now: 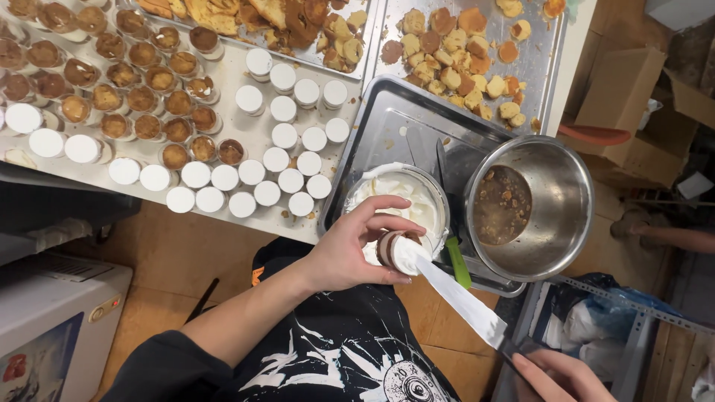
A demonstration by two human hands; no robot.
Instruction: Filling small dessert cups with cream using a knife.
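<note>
Topping step here: left hand [350,257] is gripping 1 small cup [395,251] tight, right over the cream bowl [398,197]. Right hand [558,374] is holding the long knife [454,294], its tip smoothing cream on the cup. Next probably needs a level scrape.

Brown cardboard boxes [622,89] stand at upper right beside the trays, a white plastic bag [596,324] lies in a bin at lower right, and a white appliance's picture label [33,368] shows at lower left.

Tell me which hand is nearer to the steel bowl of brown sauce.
Left. The left hand holds a small cup just beside the steel bowl; the right hand grips the knife handle below it.
</note>
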